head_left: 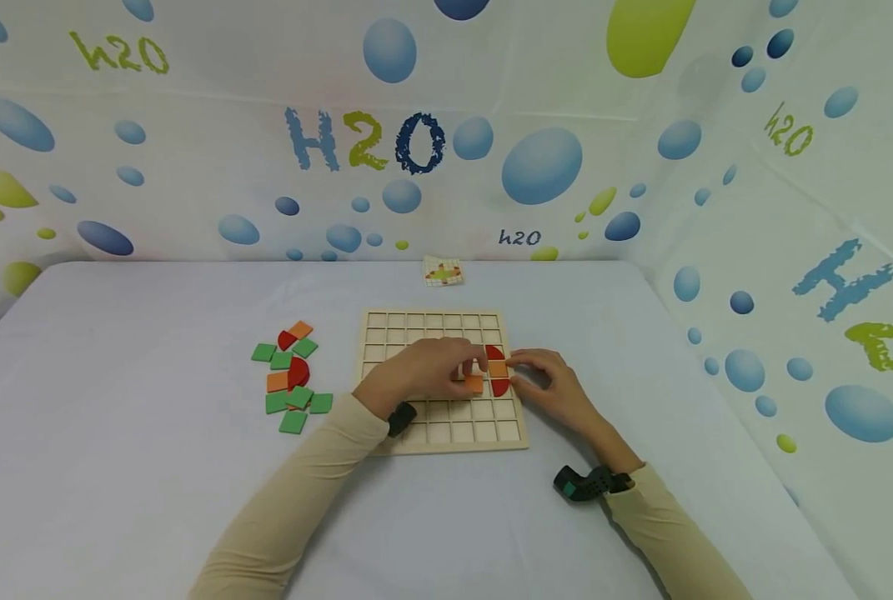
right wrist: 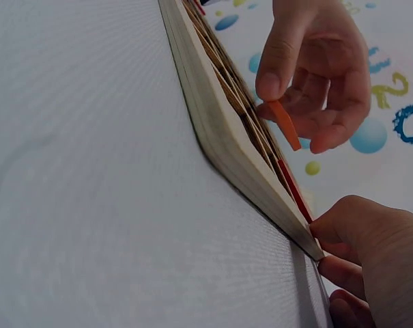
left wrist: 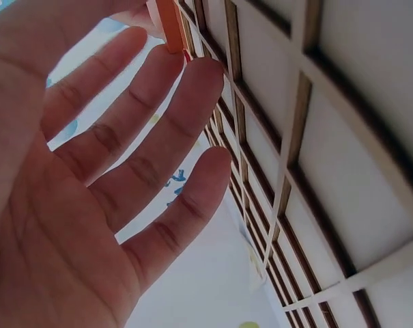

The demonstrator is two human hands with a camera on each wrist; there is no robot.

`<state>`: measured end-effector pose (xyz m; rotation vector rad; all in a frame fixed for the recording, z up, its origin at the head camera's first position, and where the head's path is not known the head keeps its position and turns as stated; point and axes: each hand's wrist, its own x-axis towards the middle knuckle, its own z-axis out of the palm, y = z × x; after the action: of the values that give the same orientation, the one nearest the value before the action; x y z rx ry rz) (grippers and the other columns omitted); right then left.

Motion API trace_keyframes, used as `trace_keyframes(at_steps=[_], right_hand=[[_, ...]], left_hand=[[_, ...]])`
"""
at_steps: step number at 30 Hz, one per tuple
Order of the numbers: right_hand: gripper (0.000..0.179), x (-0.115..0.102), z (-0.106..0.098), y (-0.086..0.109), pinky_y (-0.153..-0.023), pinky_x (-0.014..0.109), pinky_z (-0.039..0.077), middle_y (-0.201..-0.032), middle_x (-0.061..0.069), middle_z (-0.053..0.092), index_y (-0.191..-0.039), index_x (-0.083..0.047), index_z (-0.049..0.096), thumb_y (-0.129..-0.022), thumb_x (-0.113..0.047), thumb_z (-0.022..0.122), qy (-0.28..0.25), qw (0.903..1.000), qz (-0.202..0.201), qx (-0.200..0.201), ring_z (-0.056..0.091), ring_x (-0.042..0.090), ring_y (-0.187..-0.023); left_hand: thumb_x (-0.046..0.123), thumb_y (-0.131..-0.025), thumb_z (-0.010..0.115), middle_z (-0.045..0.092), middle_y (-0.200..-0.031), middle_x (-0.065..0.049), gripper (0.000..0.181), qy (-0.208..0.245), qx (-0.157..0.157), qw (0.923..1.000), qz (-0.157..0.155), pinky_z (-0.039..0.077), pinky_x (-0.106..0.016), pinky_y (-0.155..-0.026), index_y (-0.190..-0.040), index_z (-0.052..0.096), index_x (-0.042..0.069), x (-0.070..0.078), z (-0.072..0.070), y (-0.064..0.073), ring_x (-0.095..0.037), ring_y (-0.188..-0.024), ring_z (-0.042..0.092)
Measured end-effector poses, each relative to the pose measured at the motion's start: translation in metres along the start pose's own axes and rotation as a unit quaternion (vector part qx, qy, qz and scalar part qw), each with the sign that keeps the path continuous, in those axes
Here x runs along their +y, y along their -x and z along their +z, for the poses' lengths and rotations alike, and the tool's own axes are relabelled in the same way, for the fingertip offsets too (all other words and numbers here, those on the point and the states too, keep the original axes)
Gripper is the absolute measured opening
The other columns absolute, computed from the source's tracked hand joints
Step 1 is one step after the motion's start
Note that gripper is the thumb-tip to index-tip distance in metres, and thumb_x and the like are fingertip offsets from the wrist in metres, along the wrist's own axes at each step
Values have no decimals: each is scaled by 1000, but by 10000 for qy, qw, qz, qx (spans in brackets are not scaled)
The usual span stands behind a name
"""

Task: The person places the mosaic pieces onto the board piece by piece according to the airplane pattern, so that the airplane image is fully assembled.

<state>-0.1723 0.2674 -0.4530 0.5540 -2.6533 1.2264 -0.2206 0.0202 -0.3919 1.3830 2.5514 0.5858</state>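
Note:
My left hand [head_left: 434, 367] is over the right half of a wooden grid board [head_left: 446, 433]. Between its thumb and a finger it pinches an orange square tile [right wrist: 285, 125], tilted close above the grid. The other fingers [left wrist: 192, 102] spread beside the board in the left wrist view. At the board's right edge, my right hand [head_left: 559, 387] holds the rim with thumb and fingertips. Near those fingertips, an orange square [head_left: 497, 369] lies in the right column between two red rounded pieces, one above [head_left: 494, 352] and one below [head_left: 500, 387].
Left of the board lies a loose cluster of green squares [head_left: 292, 422], orange squares [head_left: 277, 382] and red rounded pieces [head_left: 298, 372], some overlapping. A small pattern card [head_left: 443, 272] rests at the table's back edge, before a printed cloth wall [head_left: 266, 83].

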Motion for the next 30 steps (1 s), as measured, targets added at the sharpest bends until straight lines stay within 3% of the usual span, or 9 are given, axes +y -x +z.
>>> trace_keyframes(at_steps=[10, 17, 24, 30], right_hand=[[27, 1, 0, 0, -105, 54, 34, -130, 15, 60, -117, -6, 68, -90, -9, 68, -25, 10000, 57, -7, 45, 34, -127], [28, 0, 1, -1, -104, 53, 36, -129, 15, 61, -117, -4, 68, -88, -6, 70, 22, 10000, 10, 66, 46, 34, -126], [30, -2, 1, -1, -104, 55, 35, -130, 20, 59, -118, 1, 66, -88, -3, 69, -96, 9999, 44, 61, 45, 37, -127], [28, -1, 2, -1, -104, 52, 36, -129, 16, 60, -117, -3, 67, -89, -5, 69, -26, 10000, 66, 41, 46, 34, -126]], left_hand=[[26, -86, 74, 60, -91, 4, 14, -211, -2, 9998, -64, 46, -26, -70, -95, 68, 17, 0, 5, -5, -9, -78, 54], [19, -84, 74, 64, -93, 6, 12, 45, -3, 9999, -126, 47, -26, -71, -95, 71, 18, -1, 4, -3, -8, -80, 56], [18, -84, 73, 64, -95, 7, 11, -19, 12, 10000, -59, 47, -25, -72, -95, 72, 19, 0, 5, -5, -8, -80, 57], [13, -83, 73, 64, -94, 8, 11, -10, -24, 10000, 2, 47, -25, -74, -93, 72, 18, 0, 7, -8, -9, -80, 56]])
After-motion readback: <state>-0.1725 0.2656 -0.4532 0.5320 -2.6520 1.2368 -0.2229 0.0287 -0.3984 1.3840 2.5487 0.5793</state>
